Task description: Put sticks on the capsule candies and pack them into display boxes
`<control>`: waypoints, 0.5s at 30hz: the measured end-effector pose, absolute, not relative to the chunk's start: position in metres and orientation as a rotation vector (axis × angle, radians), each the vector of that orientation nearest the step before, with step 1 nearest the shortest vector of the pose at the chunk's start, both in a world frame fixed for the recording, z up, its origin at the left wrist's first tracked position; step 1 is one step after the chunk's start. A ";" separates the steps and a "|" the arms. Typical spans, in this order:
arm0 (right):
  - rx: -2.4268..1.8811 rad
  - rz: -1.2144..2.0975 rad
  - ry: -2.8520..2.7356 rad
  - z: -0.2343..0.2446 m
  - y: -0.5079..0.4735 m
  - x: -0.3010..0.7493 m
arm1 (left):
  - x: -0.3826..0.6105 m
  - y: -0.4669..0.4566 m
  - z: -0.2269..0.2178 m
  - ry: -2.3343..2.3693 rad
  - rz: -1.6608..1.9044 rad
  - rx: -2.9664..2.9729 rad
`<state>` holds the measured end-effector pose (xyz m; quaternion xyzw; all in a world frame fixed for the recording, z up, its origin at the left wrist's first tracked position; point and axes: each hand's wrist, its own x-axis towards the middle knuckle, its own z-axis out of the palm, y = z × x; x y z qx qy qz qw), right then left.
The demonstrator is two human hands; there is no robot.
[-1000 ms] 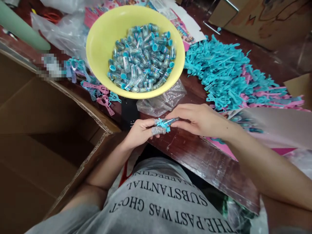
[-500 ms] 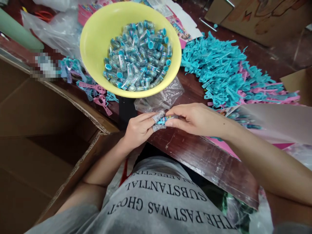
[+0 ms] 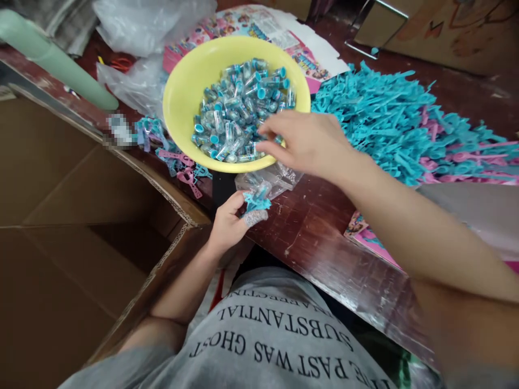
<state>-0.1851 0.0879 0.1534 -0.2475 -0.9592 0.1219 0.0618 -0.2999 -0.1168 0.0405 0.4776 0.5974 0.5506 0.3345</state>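
My left hand (image 3: 229, 226), thumb and a finger wrapped in grey tape, is closed on a small turquoise plastic piece (image 3: 258, 202) in front of the yellow basin (image 3: 178, 97). Its exact shape is partly covered by the fingers. Over the basin's right rim reaches my right hand (image 3: 306, 141), thumb and forefinger apart, with nothing visible between them. Below those fingertips lie many small clear tubes with blue caps (image 3: 219, 121), heaped in the basin. A crumpled clear bag (image 3: 270, 181) lies under the basin's near edge.
A large heap of turquoise and pink plastic pieces (image 3: 385, 124) spreads at the right. Smaller pink and blue pieces (image 3: 188, 175) lie left of the basin, near a green cylinder (image 3: 60, 62). An open cardboard box (image 3: 81, 189) stands at the left; a pink box (image 3: 373, 246) sits at the right.
My right hand has left my left hand and moved up to the basin's tubes. My left hand keeps hold of the turquoise piece. The view has shifted slightly.
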 end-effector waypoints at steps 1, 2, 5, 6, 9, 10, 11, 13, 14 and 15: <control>-0.686 0.340 -2.932 0.149 0.096 -0.202 | -0.298 -0.118 0.039 1.540 1.424 1.164; -0.612 0.331 -2.991 0.143 0.102 -0.219 | -0.296 -0.118 0.038 1.530 1.405 1.102; -0.472 0.292 -3.110 0.128 0.106 -0.261 | -0.289 -0.116 0.035 1.542 1.378 1.023; -0.459 0.271 -3.130 0.125 0.104 -0.269 | -0.286 -0.115 0.036 1.546 1.388 1.012; -0.491 0.225 -3.170 0.127 0.098 -0.270 | -0.281 -0.110 0.039 1.498 1.426 0.924; -0.517 0.236 -3.148 0.130 0.097 -0.262 | -0.280 -0.109 0.041 1.472 1.429 0.863; -0.540 0.271 -3.095 0.133 0.097 -0.249 | -0.278 -0.107 0.043 1.445 1.429 0.794; -0.547 0.413 -2.917 0.139 0.093 -0.211 | -0.277 -0.105 0.047 1.398 1.417 0.656; -0.528 0.509 -2.814 0.140 0.089 -0.187 | -0.277 -0.105 0.048 1.377 1.397 0.599; -0.487 0.617 -2.730 0.140 0.083 -0.161 | -0.276 -0.104 0.049 1.355 1.366 0.557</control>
